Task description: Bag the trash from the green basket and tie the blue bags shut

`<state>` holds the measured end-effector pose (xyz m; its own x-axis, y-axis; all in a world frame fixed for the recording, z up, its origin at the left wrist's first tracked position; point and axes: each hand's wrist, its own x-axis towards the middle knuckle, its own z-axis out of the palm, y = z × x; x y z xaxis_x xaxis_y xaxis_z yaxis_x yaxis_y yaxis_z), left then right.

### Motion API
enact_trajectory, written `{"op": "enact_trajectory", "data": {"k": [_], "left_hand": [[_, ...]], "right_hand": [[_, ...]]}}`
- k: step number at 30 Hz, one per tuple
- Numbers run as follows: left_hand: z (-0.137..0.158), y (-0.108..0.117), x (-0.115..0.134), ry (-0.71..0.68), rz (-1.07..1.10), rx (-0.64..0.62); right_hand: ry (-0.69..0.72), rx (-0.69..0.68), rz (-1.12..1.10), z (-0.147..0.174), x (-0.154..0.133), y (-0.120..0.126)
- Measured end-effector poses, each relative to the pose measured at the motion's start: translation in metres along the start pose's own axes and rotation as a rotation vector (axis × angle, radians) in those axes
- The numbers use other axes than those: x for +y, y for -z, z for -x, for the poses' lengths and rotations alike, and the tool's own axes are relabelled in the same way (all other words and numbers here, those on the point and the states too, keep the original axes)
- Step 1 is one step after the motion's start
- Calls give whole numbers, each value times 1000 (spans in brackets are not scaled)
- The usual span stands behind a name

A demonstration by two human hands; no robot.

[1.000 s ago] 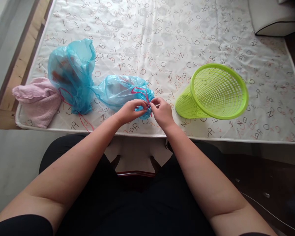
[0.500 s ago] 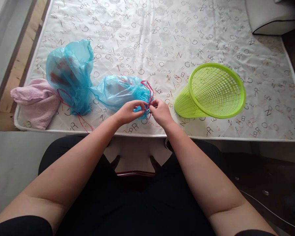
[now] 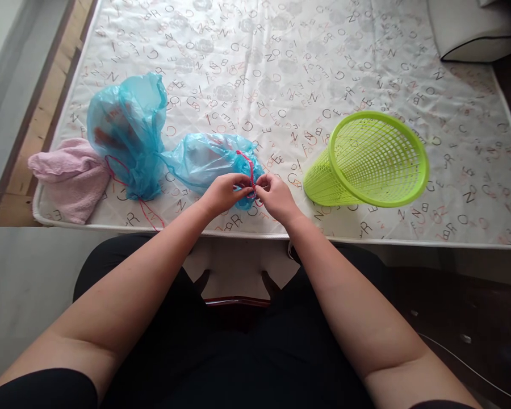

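Observation:
A filled blue plastic bag (image 3: 204, 159) lies on the mattress, its gathered mouth toward the right. A red drawstring (image 3: 251, 166) rises from that mouth. Both hands meet over it: my left hand (image 3: 225, 193) pinches the string from the left, and my right hand (image 3: 275, 196) pinches it from the right, fingertips almost touching. Part of the string between the fingers is hidden. Left of this bag, touching it, sits a second, larger blue bag (image 3: 130, 136) with reddish-brown contents and its own red drawstring hanging toward the mattress edge.
A lime-green mesh wastebasket (image 3: 336, 176) leans on the right, its opening toward me. A pink cloth (image 3: 74, 182) lies at the far left. The letter-printed mattress (image 3: 281, 74) ends just before my lap. A white padded object (image 3: 477, 34) stands at the back right.
The red string loop has been drawn smaller and tighter between my fingers. My hands stay at the bag's mouth, slightly closer together. The whole view has shifted a little.

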<state>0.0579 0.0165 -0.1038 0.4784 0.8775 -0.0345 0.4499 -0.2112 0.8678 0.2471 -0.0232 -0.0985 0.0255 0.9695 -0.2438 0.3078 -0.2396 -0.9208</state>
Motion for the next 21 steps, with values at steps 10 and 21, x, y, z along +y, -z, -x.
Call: {"op": "enact_trajectory", "data": {"k": [10,21], "left_hand": [[-1,-1,-6,-79,-75,75],[1,-1,4,3,-45,66]], "right_hand": [[5,-27,-103,-1,3,-2],[67,-12,1,2,1,-1]]}}
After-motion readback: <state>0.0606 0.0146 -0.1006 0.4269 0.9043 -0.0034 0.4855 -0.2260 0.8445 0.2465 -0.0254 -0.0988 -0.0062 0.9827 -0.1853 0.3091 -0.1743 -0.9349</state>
